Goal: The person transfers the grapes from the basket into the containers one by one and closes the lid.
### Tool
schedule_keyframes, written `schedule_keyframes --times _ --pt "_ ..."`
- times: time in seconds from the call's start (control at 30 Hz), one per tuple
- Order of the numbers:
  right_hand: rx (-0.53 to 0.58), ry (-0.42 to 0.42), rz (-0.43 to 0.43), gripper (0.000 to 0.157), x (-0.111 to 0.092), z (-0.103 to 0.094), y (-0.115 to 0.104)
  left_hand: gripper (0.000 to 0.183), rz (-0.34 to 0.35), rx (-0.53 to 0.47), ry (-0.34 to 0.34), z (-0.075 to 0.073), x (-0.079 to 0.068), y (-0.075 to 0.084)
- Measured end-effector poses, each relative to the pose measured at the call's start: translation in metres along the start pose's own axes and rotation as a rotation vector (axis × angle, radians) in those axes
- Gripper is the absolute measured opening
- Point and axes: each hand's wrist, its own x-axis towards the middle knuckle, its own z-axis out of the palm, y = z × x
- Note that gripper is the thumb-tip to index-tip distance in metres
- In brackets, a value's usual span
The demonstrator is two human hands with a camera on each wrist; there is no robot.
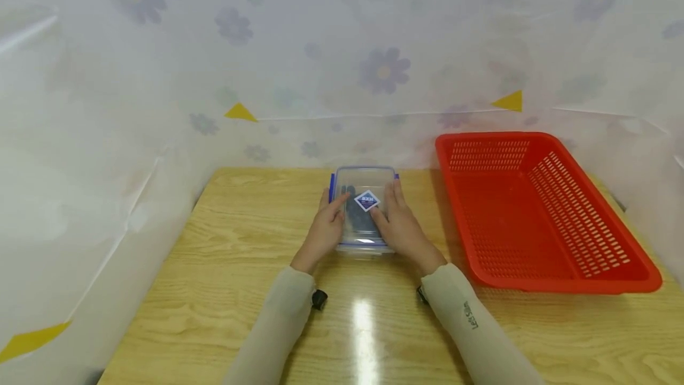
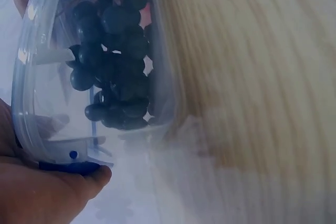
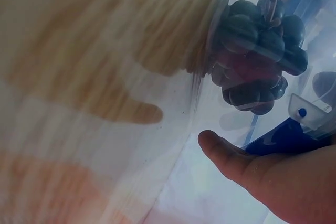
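A clear plastic food container (image 1: 366, 235) with blue side latches stands on the wooden table, its lid on top. Inside lies a bunch of dark grapes (image 2: 113, 61), also visible through the wall in the right wrist view as grapes (image 3: 257, 51). My left hand (image 1: 327, 226) holds the container's left side, with one digit over the lid and a finger along the blue latch (image 2: 71, 167). On the other side, my right hand (image 1: 402, 224) has its thumb on the lid beside a diamond-shaped label (image 1: 367, 200). Its fingers lie against the right-hand latch (image 3: 286, 139).
A red perforated plastic basket (image 1: 513, 284) stands to the right of the container on the wooden table (image 1: 214, 290). Behind the table hangs a pale flowered sheet (image 1: 320, 76), with yellow tape pieces (image 1: 240, 113) on it.
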Motion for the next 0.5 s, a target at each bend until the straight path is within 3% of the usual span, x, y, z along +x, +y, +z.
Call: schedule_keyframes --times 0.27,0.5 --pt "0.012 -0.017 0.004 0.076 0.000 0.005 0.001 0.045 0.005 0.144 0.008 0.003 -0.002 0.003" --pt "0.054 -0.018 -0.014 0.077 0.004 0.010 0.009 0.043 0.020 0.153 -0.011 -0.001 -0.006 -0.005"
